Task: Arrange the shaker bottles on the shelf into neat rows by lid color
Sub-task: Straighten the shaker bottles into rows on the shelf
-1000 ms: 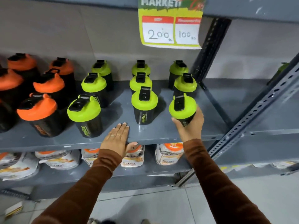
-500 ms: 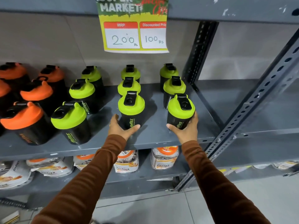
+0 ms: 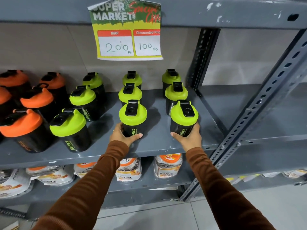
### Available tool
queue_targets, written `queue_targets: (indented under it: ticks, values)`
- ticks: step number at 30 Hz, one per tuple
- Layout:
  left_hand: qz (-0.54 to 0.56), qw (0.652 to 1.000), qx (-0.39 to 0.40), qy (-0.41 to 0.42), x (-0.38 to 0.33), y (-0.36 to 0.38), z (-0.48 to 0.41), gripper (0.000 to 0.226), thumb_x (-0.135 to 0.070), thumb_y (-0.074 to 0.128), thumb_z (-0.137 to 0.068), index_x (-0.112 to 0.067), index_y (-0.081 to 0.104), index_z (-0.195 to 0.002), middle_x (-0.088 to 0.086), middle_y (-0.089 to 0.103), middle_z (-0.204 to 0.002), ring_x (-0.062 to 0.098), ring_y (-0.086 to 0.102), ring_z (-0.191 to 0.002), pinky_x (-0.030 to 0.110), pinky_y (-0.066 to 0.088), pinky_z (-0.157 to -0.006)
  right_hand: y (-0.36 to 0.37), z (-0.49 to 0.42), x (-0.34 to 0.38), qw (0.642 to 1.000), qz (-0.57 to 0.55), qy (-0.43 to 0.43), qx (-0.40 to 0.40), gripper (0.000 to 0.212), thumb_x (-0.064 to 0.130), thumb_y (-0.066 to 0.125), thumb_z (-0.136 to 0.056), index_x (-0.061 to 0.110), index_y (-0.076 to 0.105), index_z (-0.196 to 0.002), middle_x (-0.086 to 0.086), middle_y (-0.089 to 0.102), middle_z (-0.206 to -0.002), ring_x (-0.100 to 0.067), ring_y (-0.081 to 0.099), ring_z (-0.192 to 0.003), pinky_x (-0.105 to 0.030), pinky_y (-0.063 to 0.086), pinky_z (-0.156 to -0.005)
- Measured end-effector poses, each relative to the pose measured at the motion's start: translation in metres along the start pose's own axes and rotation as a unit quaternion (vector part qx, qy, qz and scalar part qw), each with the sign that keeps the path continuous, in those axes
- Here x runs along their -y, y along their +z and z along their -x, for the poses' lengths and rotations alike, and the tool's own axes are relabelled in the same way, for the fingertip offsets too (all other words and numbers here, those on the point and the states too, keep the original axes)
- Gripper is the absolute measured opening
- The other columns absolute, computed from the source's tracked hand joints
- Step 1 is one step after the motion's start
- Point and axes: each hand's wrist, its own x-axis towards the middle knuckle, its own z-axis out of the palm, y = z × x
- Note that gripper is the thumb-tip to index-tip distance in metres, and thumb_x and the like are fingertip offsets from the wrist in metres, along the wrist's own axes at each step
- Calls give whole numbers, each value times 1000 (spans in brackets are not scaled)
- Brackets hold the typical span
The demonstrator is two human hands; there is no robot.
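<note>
Orientation: the middle front bottle (image 3: 132,119) and the right front bottle (image 3: 183,119) stood upright, long axis vertical, black flip caps hinged toward the back wall; the right one's cap was turned slightly rightward.
Look: both had black bodies, lime-green domed lids and green "fitfizz" lettering running up the side.
Place: each stood at the front of its own column of three green-lidded bottles on the grey shelf (image 3: 157,143), near the front edge.
Left hand: the left hand (image 3: 123,136) was wrapped around the lower body of the middle front bottle, thumb across its front.
Right hand: the right hand (image 3: 188,137) was curled around the base of the right front bottle, thumb at its left side.
Other green bottles: a third column (image 3: 78,120) stood to the left, its caps pointing leftward and back.
Orange bottles: the orange-lidded bottles (image 3: 31,113) were grouped at the far left.
Overhead: a price sign (image 3: 128,30) hung from the shelf above.
</note>
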Motion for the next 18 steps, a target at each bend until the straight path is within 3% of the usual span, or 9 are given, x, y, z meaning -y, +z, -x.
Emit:
queue_targets:
  ticks: [4, 12, 18]
  values:
    - [-1, 1000, -9, 2, 3, -2, 8, 74, -17, 86, -54, -8, 49, -118, 13, 62, -117, 25, 59, -102, 41, 47, -96, -2, 2, 2, 1000, 1, 0, 3, 84, 10, 84, -61, 7, 35, -129, -15, 55, -128, -29, 53, -116, -22, 36, -92]
    - [-24, 999, -24, 0, 3, -6, 21, 75, -21, 86, -55, -8, 49, -119, 14, 61, -121, 28, 58, -106, 40, 46, -97, -9, 10, 2, 1000, 10, 7, 3, 75, 11, 84, -61, 5, 40, -122, -16, 58, -123, -21, 53, -105, -21, 36, -87]
    - [-29, 999, -26, 1, 2, -8, 28, 76, -22, 85, -56, -8, 49, -121, 13, 60, -123, 28, 57, -109, 38, 46, -98, -9, 12, 0, 1000, 11, 7, 1, 78, 11, 84, -60, 5, 40, -124, -16, 57, -124, -28, 54, -112, -22, 36, -89]
